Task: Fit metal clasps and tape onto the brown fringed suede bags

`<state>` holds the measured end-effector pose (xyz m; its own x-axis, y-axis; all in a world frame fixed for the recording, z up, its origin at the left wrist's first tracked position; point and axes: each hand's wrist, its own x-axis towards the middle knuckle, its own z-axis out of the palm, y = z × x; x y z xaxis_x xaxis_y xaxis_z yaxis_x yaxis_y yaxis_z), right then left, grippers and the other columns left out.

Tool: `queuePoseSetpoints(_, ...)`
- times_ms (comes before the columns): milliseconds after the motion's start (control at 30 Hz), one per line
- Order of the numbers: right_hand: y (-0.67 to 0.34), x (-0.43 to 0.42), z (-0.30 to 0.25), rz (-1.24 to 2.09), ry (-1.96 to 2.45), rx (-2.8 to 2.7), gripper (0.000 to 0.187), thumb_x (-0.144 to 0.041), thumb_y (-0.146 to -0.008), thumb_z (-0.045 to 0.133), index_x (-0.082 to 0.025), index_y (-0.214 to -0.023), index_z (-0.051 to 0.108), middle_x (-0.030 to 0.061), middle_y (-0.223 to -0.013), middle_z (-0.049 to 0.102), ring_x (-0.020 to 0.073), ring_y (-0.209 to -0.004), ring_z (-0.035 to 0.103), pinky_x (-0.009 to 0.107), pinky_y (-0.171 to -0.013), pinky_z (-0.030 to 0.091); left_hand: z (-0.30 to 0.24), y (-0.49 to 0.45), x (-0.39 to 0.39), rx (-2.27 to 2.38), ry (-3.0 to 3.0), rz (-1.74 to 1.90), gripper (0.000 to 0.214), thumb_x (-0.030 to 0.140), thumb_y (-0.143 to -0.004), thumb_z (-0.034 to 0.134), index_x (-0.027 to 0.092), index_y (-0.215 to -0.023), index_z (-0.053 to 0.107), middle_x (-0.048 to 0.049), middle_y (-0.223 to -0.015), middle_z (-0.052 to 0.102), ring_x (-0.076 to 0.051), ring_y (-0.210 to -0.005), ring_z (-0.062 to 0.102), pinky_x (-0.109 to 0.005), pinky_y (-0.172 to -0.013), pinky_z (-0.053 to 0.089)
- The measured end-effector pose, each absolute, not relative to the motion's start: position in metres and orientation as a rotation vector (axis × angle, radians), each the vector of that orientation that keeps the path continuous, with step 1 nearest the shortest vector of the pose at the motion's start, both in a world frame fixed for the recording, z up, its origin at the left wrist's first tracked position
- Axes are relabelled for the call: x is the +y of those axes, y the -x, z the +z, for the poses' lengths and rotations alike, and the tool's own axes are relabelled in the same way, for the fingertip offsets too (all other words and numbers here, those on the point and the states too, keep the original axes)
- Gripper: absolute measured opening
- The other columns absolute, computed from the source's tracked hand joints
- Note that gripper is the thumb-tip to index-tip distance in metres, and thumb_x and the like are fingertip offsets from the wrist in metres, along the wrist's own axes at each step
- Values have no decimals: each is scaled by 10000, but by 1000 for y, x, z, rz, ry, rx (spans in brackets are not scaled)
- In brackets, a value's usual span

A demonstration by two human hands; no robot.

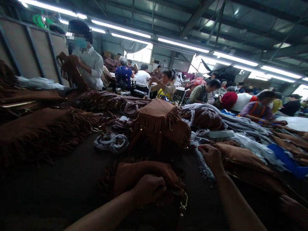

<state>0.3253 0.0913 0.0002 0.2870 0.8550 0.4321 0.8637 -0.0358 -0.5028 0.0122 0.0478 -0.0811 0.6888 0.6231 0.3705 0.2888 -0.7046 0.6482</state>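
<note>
Tan suede fringed bag (pixel 145 179) lies on the dark table (pixel 55 182), right in front of the person, fringe fanned out around it, with a gold swivel clasp (pixel 183 203) hanging off its right side. Left hand (pixel 147 191) is on top of the bag, fingers curled tight into the suede, holding it. Right hand (pixel 211 158) is farther forward, fingers (pixel 205 150) bent down and fairly close together, beside a second tan bag (pixel 239 158) and a clear plastic sheet (pixel 203 161); cannot tell if they hold anything. Looks best to keep the grip firm and high on the suede, with the clasp clear of the loose fringe so nothing snags.

Another hand (pixel 294 208) comes in at the right edge, apart from the person's two; cannot tell whose. Farther up the table sit a fringed brown bag (pixel 161 122), a bundle of grey fabric (pixel 111 142), long fringed panels (pixel 25 132) and blue plastic (pixel 285 160). Standing at left, a masked co-worker (pixel 91 64) handles a fringed piece (pixel 70 69). Rows of workers (pixel 203 93) sit at tables beyond, under long ceiling lights (pixel 181 44).
</note>
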Motion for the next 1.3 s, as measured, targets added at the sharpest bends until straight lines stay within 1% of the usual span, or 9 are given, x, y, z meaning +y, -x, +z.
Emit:
queuePoseSetpoints(133,-257,22,-3,254,1688,-1589,260,-384,-772,572,-185,-802,736,37,-784,724,192,-740,649,261,-684,460,-76,-12,45,783,-2283,709,229,329,-883,540,164,-766,648,-34,-783,684,-168,-733,622,-251,-640,416)
queuePoseSetpoints(267,-190,-41,-44,585,1711,-1427,318,-445,-797,551,-182,-724,714,25,-655,684,176,-631,621,244,-571,424,-72,-13,42,850,-2185,660,205,328,-875,546,176,-899,682,-30,-875,705,-180,-811,640,-241,-691,444)
queuePoseSetpoints(367,-165,-62,-74,654,1776,-1280,360,-477,-806,530,-177,-759,722,24,-616,666,173,-574,598,245,-518,386,-72,-13,41,853,-2182,664,213,314,-881,532,180,-928,690,-35,-922,713,-187,-861,643,-250,-763,458)
queuePoseSetpoints(533,-158,-62,-83,603,1808,-1256,344,-455,-819,519,-189,-826,737,29,-671,694,183,-617,620,252,-554,389,-71,-11,41,812,-2173,679,221,303,-884,525,177,-961,690,-44,-962,713,-193,-906,642,-256,-800,465)
queuePoseSetpoints(833,-153,-49,-74,478,1903,-1327,285,-403,-819,509,-227,-733,716,36,-725,720,189,-654,643,260,-596,396,-70,-10,39,806,-2109,698,230,321,-872,530,169,-946,686,-51,-949,705,-194,-898,629,-255,-794,455)
queuePoseSetpoints(1033,-152,-51,-71,389,1962,-1448,268,-379,-861,499,-230,-756,696,30,-745,711,181,-693,655,256,-609,404,-61,-14,46,805,-1993,643,158,257,-813,559,140,-837,663,-38,-844,683,-173,-809,609,-248,-726,432)
queuePoseSetpoints(1100,-150,-52,-67,244,2017,-1508,263,-406,-870,509,-227,-813,694,42,-795,709,188,-719,659,258,-609,406,-61,-15,48,809,-1962,651,134,254,-805,558,141,-805,630,-26,-811,658,-163,-787,585,-247,-707,419)
queuePoseSetpoints(1200,-147,-49,-60,-44,2053,-1534,315,-458,-880,513,-223,-1020,668,68,-1011,691,195,-790,666,260,-604,413,-66,-14,52,779,-1892,753,127,251,-838,499,151,-799,567,-3,-776,600,-139,-752,530,-238,-684,398)
queuePoseSetpoints(1300,-144,-37,-55,-82,2028,-1599,315,-458,-898,492,-260,-1072,664,43,-1070,686,195,-816,674,265,-614,424,-73,-12,55,726,-1789,871,80,199,-831,468,152,-812,530,10,-757,545,-122,-732,487,-227,-684,393)
